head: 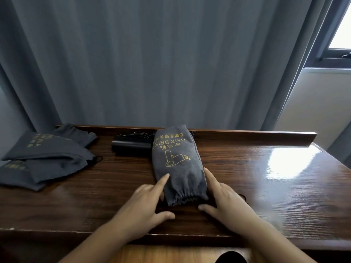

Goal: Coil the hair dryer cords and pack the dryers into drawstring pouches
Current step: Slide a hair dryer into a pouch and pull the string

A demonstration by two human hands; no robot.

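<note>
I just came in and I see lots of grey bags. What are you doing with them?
A person is packing hair dryers into pouches on a glossy dark wooden table. Both hands, the left hand and the right hand, rest with straight fingers against the sides of a filled grey fabric drawstring pouch with a yellow hair dryer print, its gathered mouth facing the person. Behind it lies a black hair dryer with its cord, not packed yet. A pile of flat grey pouches waits at the left.
</note>
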